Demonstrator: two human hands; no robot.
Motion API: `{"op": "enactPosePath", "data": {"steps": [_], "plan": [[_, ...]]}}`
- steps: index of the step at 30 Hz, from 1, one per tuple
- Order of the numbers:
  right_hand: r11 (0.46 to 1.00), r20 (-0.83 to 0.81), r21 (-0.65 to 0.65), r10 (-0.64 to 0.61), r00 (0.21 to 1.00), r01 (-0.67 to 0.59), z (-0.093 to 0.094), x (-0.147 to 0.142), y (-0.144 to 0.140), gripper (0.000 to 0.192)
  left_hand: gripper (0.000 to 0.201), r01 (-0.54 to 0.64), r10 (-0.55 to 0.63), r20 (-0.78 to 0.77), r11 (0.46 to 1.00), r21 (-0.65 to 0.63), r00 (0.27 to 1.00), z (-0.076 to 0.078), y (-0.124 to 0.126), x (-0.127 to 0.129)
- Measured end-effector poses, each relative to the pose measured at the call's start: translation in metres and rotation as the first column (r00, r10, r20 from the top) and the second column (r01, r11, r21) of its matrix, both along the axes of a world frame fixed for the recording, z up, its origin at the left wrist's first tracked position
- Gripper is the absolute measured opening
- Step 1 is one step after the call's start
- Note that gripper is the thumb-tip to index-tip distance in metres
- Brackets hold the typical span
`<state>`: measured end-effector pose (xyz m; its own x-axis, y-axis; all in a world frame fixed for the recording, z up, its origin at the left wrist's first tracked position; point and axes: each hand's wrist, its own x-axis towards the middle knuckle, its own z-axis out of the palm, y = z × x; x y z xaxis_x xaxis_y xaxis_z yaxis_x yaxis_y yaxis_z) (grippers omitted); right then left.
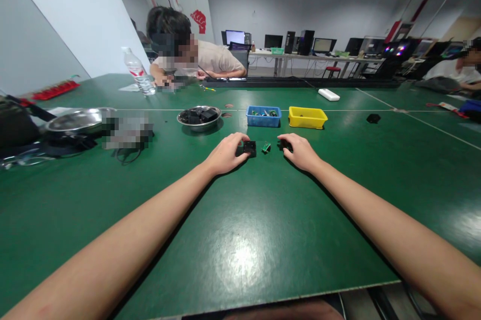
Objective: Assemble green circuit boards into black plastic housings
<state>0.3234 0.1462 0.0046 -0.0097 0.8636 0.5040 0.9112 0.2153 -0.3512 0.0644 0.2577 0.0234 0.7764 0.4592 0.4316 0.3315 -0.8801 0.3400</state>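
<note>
My left hand rests on the green table, its thumb and fingers closed around the left end of a small black plastic case. The case's squarish, hollow-looking part shows beyond the fingertips. Just right of it lies a small green circuit board, touched by neither hand. My right hand is on the table further right, fingers curled and thumb bent around a small black plastic piece. Most of that piece is hidden by the hand, so its shape is unclear.
Behind the hands stand a blue bin of small parts and a yellow bin. A metal bowl holds black pieces. A black piece and a white device lie right. A person leans across the table near a bottle.
</note>
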Motion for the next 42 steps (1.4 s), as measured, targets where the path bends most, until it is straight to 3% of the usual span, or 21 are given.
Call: {"op": "enactPosePath", "data": {"steps": [3,8,18,27,42], "plan": [[1.0,0.082,-0.015,-0.001,0.997,0.002,0.002,-0.006,-0.002,0.051,0.029,-0.004,0.004,-0.004,1.0,0.002,1.0,0.0,0.001,0.0],[0.988,0.224,-0.074,0.151,0.963,-0.137,0.007,-0.025,-0.005,0.048,0.029,-0.002,0.002,-0.001,1.0,0.002,1.0,0.0,0.0,0.001],[0.965,0.124,-0.06,0.262,0.957,-0.257,0.008,-0.02,-0.007,0.004,0.028,-0.003,0.003,0.007,1.0,-0.003,1.0,-0.001,0.0,0.001],[0.981,0.021,0.063,0.18,0.983,-0.181,0.01,-0.025,-0.01,0.019,0.029,-0.01,0.01,-0.003,1.0,0.003,1.0,0.001,-0.001,0.0],[0.927,-0.021,0.286,0.258,0.966,-0.241,0.012,-0.026,-0.013,0.024,0.028,0.006,-0.006,0.022,1.0,0.023,1.0,0.0,-0.001,0.0]]}}
